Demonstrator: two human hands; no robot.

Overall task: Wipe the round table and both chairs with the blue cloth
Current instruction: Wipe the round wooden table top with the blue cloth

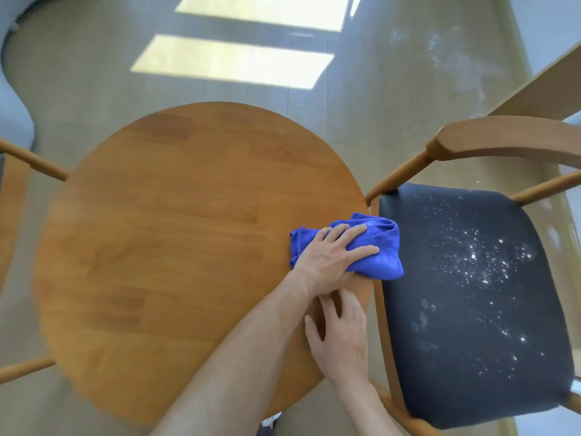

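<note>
The round wooden table [163,247] fills the middle of the view. A bunched blue cloth [382,243] lies at the table's right edge and partly overhangs it. My left hand [330,256] presses flat on the cloth, fingers straight and pointing right. My right hand [341,335] rests flat on the tabletop just below it, near the rim, touching nothing else. The right chair [471,294] has a black seat sprinkled with white specks and smudges. Of the left chair [31,160] only wooden rails show at the frame's left edge.
The right chair's curved wooden backrest [509,136] stands at the upper right. Beyond it the grey floor carries a white powdery smear [456,61]. Sunlit patches [232,61] lie on the floor behind the table. A pale rounded piece of furniture [12,114] sits far left.
</note>
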